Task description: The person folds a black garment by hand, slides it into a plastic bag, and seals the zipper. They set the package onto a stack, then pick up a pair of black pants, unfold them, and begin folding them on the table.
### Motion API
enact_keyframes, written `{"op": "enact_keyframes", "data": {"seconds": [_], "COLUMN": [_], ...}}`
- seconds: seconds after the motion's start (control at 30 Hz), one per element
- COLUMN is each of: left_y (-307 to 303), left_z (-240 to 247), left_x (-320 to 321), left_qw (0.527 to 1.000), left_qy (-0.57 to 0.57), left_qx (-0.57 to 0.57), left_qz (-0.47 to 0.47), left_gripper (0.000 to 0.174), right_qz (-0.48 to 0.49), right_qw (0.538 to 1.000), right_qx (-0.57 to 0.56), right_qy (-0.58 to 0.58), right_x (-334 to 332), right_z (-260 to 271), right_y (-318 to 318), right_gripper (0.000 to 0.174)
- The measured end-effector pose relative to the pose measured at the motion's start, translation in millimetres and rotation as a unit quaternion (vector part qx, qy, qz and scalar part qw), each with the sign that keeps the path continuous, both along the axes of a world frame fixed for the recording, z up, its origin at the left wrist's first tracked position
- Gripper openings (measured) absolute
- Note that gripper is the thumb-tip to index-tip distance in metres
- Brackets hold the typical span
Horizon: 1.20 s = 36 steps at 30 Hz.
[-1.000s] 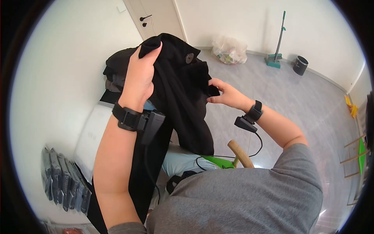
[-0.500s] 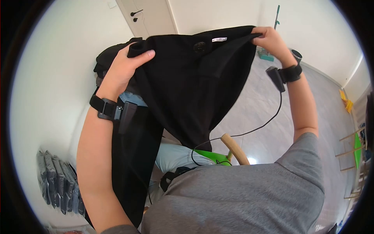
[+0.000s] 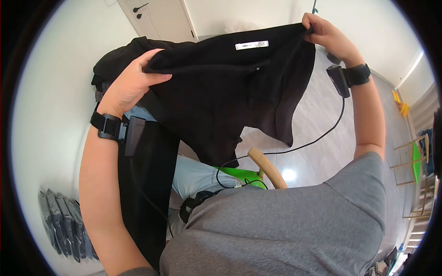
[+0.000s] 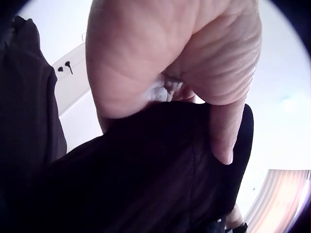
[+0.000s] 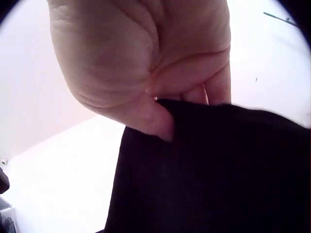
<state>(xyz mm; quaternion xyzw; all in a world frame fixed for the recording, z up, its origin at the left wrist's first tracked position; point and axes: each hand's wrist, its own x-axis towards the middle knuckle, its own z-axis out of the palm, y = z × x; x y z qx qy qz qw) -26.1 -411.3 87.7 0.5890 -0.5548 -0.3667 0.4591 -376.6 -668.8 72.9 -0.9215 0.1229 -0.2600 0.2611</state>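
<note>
Holding up a black cloth garment (image 3: 207,92) with a white rectangular label (image 3: 252,45) in mid-air, pinched in a closed grip by left hand (image 3: 131,83) and right hand (image 3: 332,40), well apart, apparently to spread it wide.

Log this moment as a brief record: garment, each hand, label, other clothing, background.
Garment: black garment, held up and spread between both hands
Left hand: left hand grips the upper edge, thumb on the near side
Right hand: right hand pinches the opposite end of that edge
Label: white label inside, near the upper edge; print too small to read
Other clothing: dark clothes heaped beyond the left hand
Background: door with black handle; wooden chair arm beside the person
</note>
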Motion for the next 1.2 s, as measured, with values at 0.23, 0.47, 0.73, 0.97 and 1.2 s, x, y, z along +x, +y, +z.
{"op": "enact_keyframes", "data": {"seconds": [0.23, 0.47, 0.73, 0.97, 1.2], "left_y": [-4.1, -12.1, -4.7, -7.3, -42.3], "left_z": [-3.8, -5.3, -5.9, -4.4, -8.0], "left_x": [-7.0, -3.5, -8.9, -1.9, 15.6], "left_qw": [0.999, 0.995, 0.987, 0.988, 0.973], "left_qy": [0.030, -0.050, 0.096, 0.138, 0.066], "left_qx": [-0.018, -0.042, -0.082, -0.062, -0.073], "left_qz": [0.000, 0.077, 0.097, 0.029, 0.207], "left_gripper": [0.043, 0.042, 0.036, 0.040, 0.049], "right_qz": [-0.012, 0.058, 0.015, 0.051, 0.046], "right_qw": [0.951, 0.898, 0.923, 0.900, 0.767], "right_qx": [0.269, 0.385, 0.349, 0.395, 0.605], "right_qy": [-0.155, -0.204, -0.164, -0.180, -0.210], "right_x": [16.1, 19.0, 16.5, 29.9, 77.4], "right_z": [-29.4, -24.9, -19.5, -30.9, -21.1], "right_y": [12.6, 21.5, 37.1, 26.0, -2.0], "right_gripper": [0.041, 0.030, 0.034, 0.030, 0.032]}}
